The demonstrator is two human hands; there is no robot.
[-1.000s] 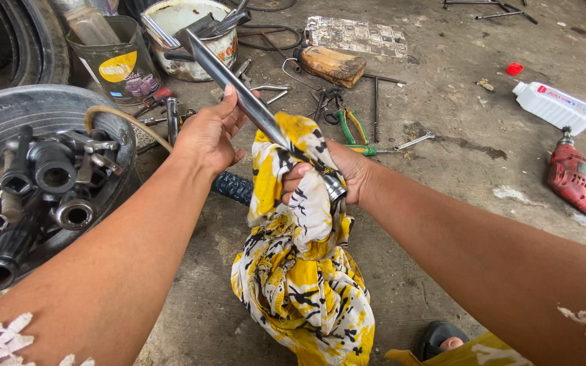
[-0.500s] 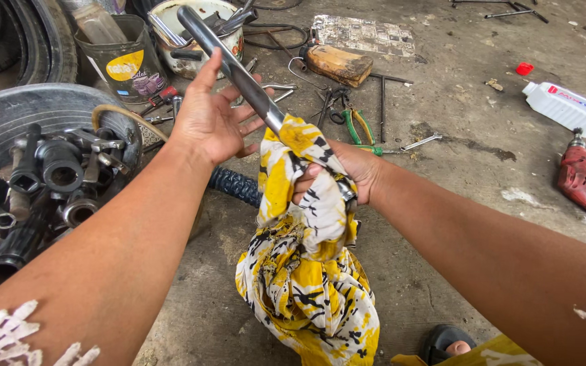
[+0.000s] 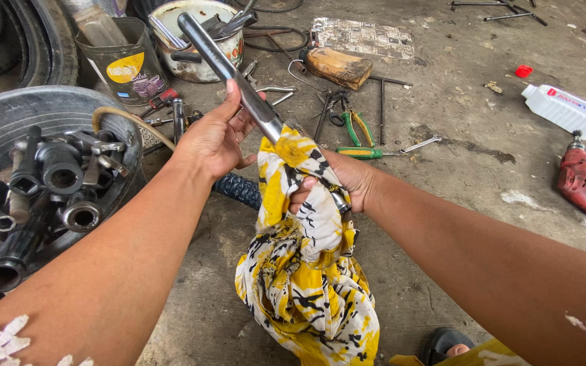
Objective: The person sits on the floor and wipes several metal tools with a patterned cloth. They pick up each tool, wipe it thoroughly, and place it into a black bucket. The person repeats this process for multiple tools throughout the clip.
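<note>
A long shiny metal tube [image 3: 225,68] slants from the upper left down to the middle of the view. My left hand [image 3: 215,139] grips it around its middle. My right hand [image 3: 344,177] holds the tube's lower end through a yellow, black and white patterned cloth [image 3: 303,264], which wraps the tube and hangs down to the concrete floor. The tube's lower tip is mostly hidden by the cloth and my fingers.
A tyre [image 3: 49,112] filled with metal sockets and parts lies at left. Behind are a tin can [image 3: 120,64], a white pot [image 3: 194,41] of tools, pliers [image 3: 354,132], a spanner [image 3: 418,144], a white bottle [image 3: 564,108] and a red drill [image 3: 581,179] on the right.
My left hand, open with spread fingers half a second ago, has closed around the tube again. The tube has shifted slightly and my right hand has slid the cloth a little along it.
</note>
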